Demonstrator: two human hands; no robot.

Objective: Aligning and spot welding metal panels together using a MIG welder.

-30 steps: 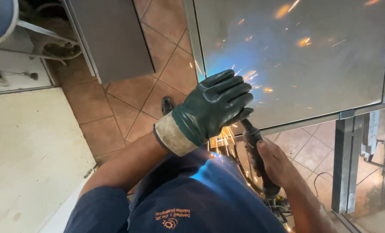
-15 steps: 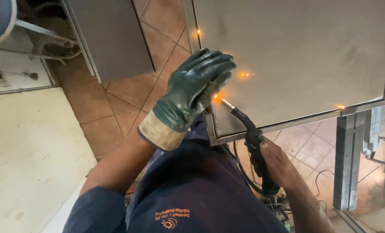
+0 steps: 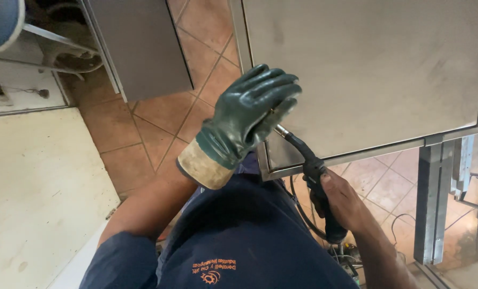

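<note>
Fingers of left hand (image 3: 244,120) straight and pressed together inside a green glove, gripping nothing, raised flat at frame centre just in front of the torch tip. Fingers of right hand (image 3: 343,200), bare, wrapped round the handle of the torch (image 3: 308,166) at lower right.

Going left to right: pale slab (image 3: 35,198) at lower left; grey panel (image 3: 142,43) at upper left, standing on the tiled floor (image 3: 158,128); gloved hand at centre; torch nozzle pointing up-left at the lower left corner of the large metal sheet (image 3: 367,69), which fills the upper right; grey steel post (image 3: 429,198) at far right.

No arc or sparks showing now, so judged to be between welds at that corner; whether the seam along the sheet's frame edge is finished cannot be told, being partly hidden by the glove.

Count: one glove, one torch, one large sheet, one smaller panel, one post.
</note>
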